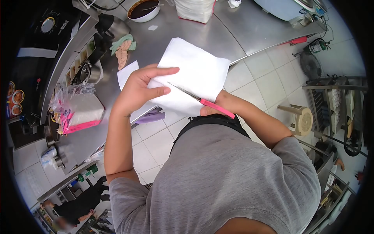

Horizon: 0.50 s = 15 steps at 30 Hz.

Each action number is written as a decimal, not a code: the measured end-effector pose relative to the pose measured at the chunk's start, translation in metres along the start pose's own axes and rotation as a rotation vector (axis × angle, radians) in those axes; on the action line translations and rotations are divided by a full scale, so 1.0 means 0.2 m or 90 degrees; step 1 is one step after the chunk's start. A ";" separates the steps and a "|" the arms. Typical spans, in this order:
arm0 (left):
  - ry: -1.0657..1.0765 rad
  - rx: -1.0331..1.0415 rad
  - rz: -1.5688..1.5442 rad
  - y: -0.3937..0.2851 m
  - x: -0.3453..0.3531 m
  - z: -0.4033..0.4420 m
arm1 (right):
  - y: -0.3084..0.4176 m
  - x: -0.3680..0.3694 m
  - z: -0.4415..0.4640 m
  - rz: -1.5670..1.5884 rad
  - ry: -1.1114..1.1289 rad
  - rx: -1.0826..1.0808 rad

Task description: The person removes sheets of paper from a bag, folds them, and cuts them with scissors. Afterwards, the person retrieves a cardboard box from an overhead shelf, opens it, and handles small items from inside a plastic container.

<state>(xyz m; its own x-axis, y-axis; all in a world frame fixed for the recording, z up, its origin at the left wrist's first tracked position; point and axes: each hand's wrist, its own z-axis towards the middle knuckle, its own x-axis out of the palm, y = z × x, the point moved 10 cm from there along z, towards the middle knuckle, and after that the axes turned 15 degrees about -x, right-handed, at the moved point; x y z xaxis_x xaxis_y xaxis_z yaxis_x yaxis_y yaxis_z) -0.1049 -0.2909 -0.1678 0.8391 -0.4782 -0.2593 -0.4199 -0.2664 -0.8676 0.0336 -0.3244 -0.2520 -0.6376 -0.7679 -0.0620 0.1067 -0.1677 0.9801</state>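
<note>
A white sheet of paper towel or similar soft paper point(198, 58), perhaps several layers, is held up in front of my body over the counter's edge. My left hand point(146, 84) grips its left side, index finger and thumb showing on top. On the right, my right hand point(224, 104) holds a knife with a pink handle point(218, 108). Its thin dark blade lies across the paper, pointing toward my left thumb. The right thumb shows below the handle, while most of its fingers are hidden behind the paper.
Behind is a steel counter point(175, 29) with a bowl of dark sauce point(143, 11), a white pack point(194, 9) and crumpled cloths point(122, 50). An opened pink-and-white pack point(83, 113) lies left. A stool point(302, 119) stands right; another person point(82, 199) is lower left.
</note>
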 end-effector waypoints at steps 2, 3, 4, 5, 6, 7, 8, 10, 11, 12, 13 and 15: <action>0.006 0.001 -0.014 -0.01 0.02 0.00 | 0.01 0.01 -0.01 -0.008 0.017 0.057; 0.006 0.006 -0.014 -0.01 0.02 -0.01 | 0.02 0.01 -0.01 -0.003 0.026 0.094; 0.006 0.011 -0.014 -0.02 0.03 -0.01 | 0.01 0.02 -0.02 0.002 0.034 0.131; 0.008 0.007 -0.012 -0.02 0.03 -0.01 | 0.02 0.02 0.00 0.009 0.021 0.091; 0.010 0.004 -0.010 -0.02 0.04 -0.01 | 0.01 0.02 0.01 0.016 0.007 0.051; 0.012 -0.001 -0.008 -0.02 0.04 -0.01 | 0.01 0.03 0.02 0.024 -0.007 0.012; 0.011 0.001 -0.012 -0.02 0.04 -0.01 | 0.00 0.03 0.02 0.030 -0.028 -0.013; 0.007 0.004 -0.019 -0.01 0.03 -0.01 | -0.01 0.02 0.04 0.044 -0.069 -0.062; 0.001 0.005 -0.037 -0.01 0.03 -0.01 | -0.01 0.01 0.05 0.039 -0.086 -0.088; -0.005 0.006 -0.054 0.00 0.02 -0.01 | -0.01 0.01 0.06 0.040 -0.093 -0.099; -0.011 0.007 -0.071 0.00 0.01 -0.01 | -0.01 0.00 0.06 0.040 -0.098 -0.105; 0.001 -0.019 -0.112 0.04 0.01 -0.01 | -0.01 0.00 0.05 0.033 -0.094 -0.099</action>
<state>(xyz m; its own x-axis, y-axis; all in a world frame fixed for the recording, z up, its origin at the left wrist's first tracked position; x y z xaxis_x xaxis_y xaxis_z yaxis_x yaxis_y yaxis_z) -0.1065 -0.2964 -0.1737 0.8999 -0.4236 -0.1036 -0.2764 -0.3705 -0.8867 0.0254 -0.3169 -0.2520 -0.7318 -0.6810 0.0276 0.2516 -0.2323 0.9395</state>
